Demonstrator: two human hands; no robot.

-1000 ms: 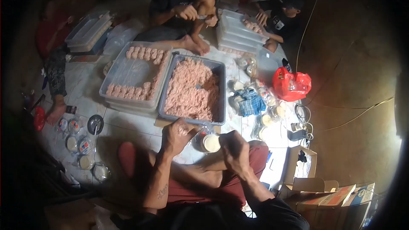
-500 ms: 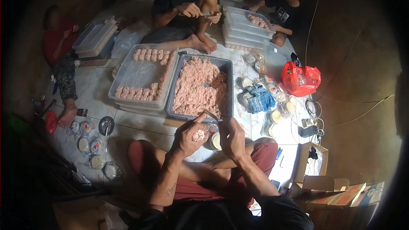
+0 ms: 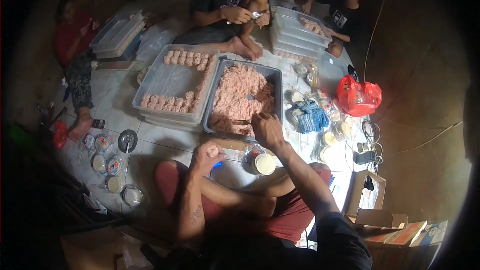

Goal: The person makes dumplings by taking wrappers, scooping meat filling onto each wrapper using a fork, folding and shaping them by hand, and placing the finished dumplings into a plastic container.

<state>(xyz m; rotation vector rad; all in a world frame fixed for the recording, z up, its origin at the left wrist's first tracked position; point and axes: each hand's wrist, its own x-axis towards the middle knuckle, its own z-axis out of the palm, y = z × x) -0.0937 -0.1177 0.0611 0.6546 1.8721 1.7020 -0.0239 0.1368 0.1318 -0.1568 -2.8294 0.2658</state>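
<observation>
Curled around a lump of pink minced mixture (image 3: pixel 213 150), my left hand (image 3: pixel 204 159) is above my crossed legs, in front of the tub. My right hand (image 3: pixel 268 131) grips a fork (image 3: pixel 241 122), its tines over the near part of the pink mince (image 3: pixel 235 95). That mince fills most of a grey tub (image 3: pixel 278 77). To the tub's left, a clear plastic box (image 3: pixel 172 81) holds rows of shaped pink balls (image 3: pixel 167 103) along its edges. A jar with a cream lid (image 3: pixel 263 164) stands between my hands and legs.
Other people sit around: one opposite (image 3: pixel 220 15), one at far right (image 3: pixel 345 17), one at left (image 3: pixel 75 35). Stacked boxes (image 3: pixel 300 30) stand at the back. Lidded jars (image 3: pixel 115 185), a blue cloth (image 3: pixel 312 117), a red bag (image 3: pixel 359 96) and cables (image 3: pixel 371 132) lie about.
My hands have moved apart. The right has gone forward with the fork to the mince in the tub; the left has shifted left, still around its lump. The camera view has shifted slightly.
</observation>
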